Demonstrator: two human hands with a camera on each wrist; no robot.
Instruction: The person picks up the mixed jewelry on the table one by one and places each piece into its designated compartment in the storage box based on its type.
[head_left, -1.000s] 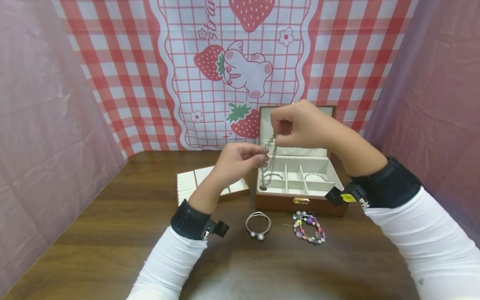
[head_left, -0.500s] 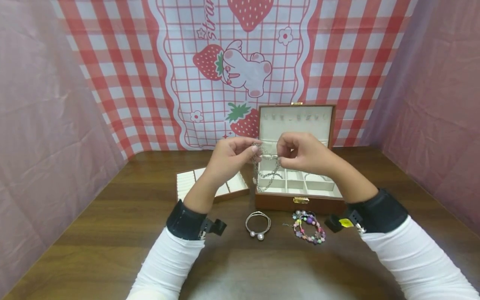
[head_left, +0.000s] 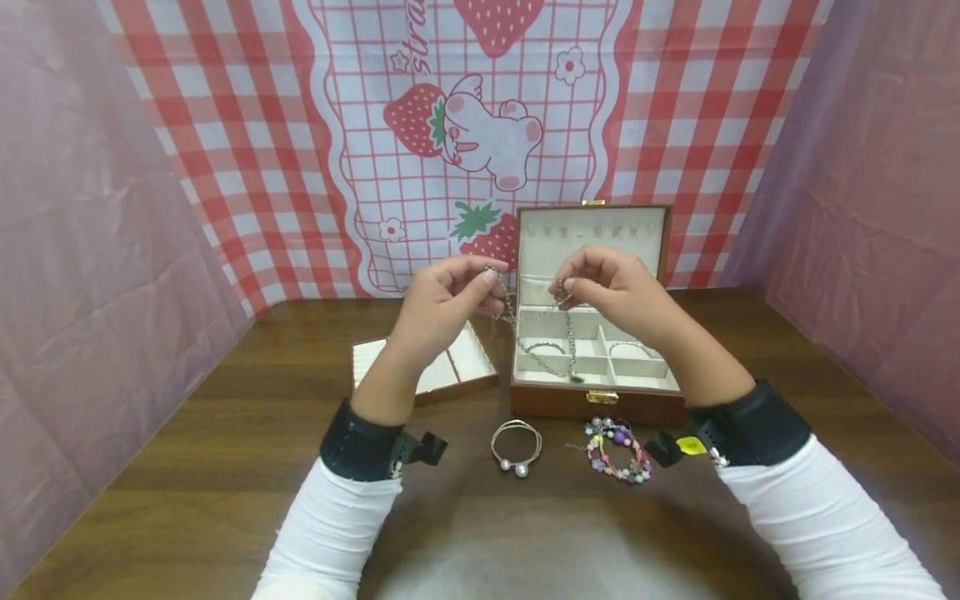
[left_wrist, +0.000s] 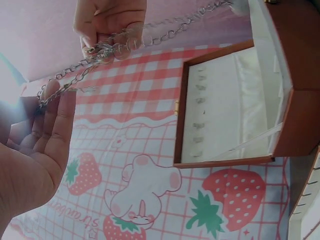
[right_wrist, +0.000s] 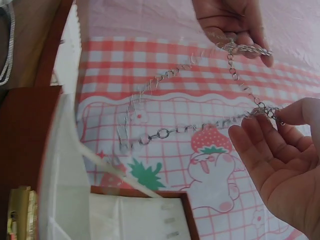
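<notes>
A silver chain necklace [head_left: 572, 342] is stretched between both hands, its lower loop hanging in front of the jewelry box [head_left: 600, 405]. Thumb and fingers of my left hand [head_left: 441, 307] pinch one part of it. My right hand [head_left: 619, 293] pinches another part, at about the same height. In the right wrist view, a short run of the chain [right_wrist: 240, 82] spans the two hands while the longer loop swings out blurred. Gathered links show at the fingertips in the left wrist view. A small dark pendant [head_left: 576, 379] hangs low on the loop.
The box stands with its lid up, small hooks inside it and bracelets in some compartments. A divided tray [head_left: 468, 385] lies to its left. In front are a pearl-ended bangle [head_left: 521, 471] and colorful beaded bracelets [head_left: 619, 436].
My right hand has come down from in front of the lid to the left hand's level. Both hands have drawn apart, and the chain has opened from a narrow hang into a wide loop.
</notes>
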